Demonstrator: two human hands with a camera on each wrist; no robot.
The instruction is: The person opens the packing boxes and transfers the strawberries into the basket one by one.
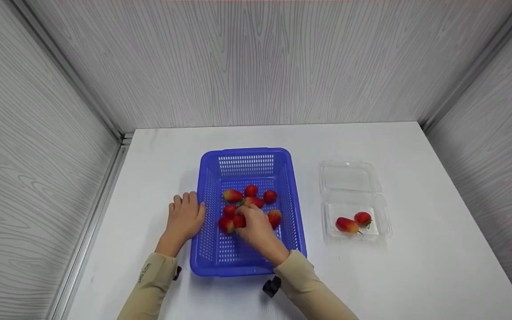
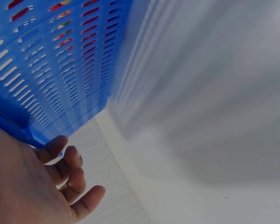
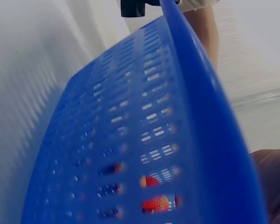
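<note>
A blue plastic basket (image 1: 247,270) with slotted walls holds several red strawberries (image 1: 232,195), some with pale yellowish ends. My right hand (image 1: 258,229) reaches down inside it, thumb and fingers pinching a strawberry (image 1: 239,221) near the middle of the group. The right wrist view shows mostly the basket wall (image 3: 130,116), which hides the fingertips. At the basket's left side, my left hand (image 1: 186,218) rests against the rim with its fingers loosely extended; the left wrist view shows that hand (image 2: 32,182) beside the slotted wall (image 2: 51,70), fingers slightly bent.
To the right of the basket, a clear plastic clamshell box (image 1: 349,178) lies with its lid folded back. Two strawberries (image 1: 347,225) sit in its near half. All stand on a white table (image 1: 420,266) with grey wood-grain panels (image 1: 256,62) around it.
</note>
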